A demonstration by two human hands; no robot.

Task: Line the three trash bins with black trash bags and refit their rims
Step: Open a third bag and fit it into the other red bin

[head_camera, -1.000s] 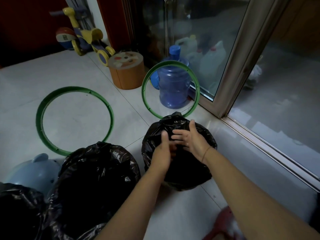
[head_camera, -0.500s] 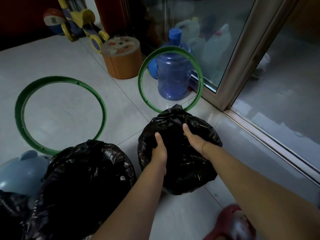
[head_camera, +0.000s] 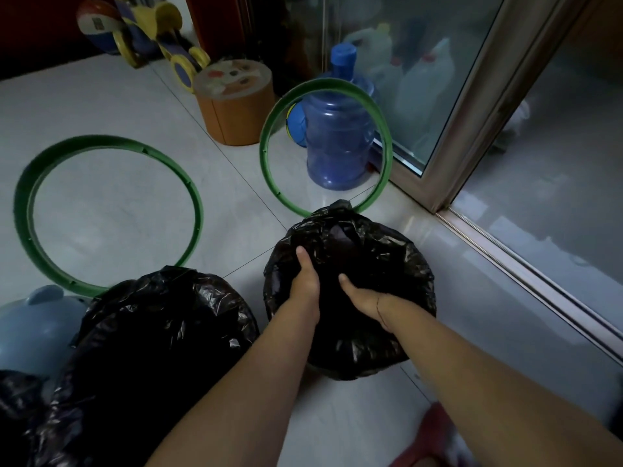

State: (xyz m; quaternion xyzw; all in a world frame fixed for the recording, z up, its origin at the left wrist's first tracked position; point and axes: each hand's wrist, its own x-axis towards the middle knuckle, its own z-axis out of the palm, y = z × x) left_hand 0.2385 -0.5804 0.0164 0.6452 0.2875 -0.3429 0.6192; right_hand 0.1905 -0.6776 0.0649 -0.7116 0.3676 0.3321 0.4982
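A small bin wrapped in a black trash bag stands on the floor in the middle. My left hand and my right hand reach down into its mouth, fingers sunk in the plastic and hidden. A larger bin lined with a black bag stands to its left. A third black bag shows at the bottom left corner. One green rim lies flat on the floor at the left. A second green rim leans upright behind the small bin.
A blue water jug and an orange round box stand behind the upright rim. A toy bike is at the back. A sliding glass door frame and its floor track run along the right. A pale blue lid lies at the left.
Both hands have moved from the top of the small bin's bag down into its mouth, pushing the plastic inward. The view has shifted slightly closer.
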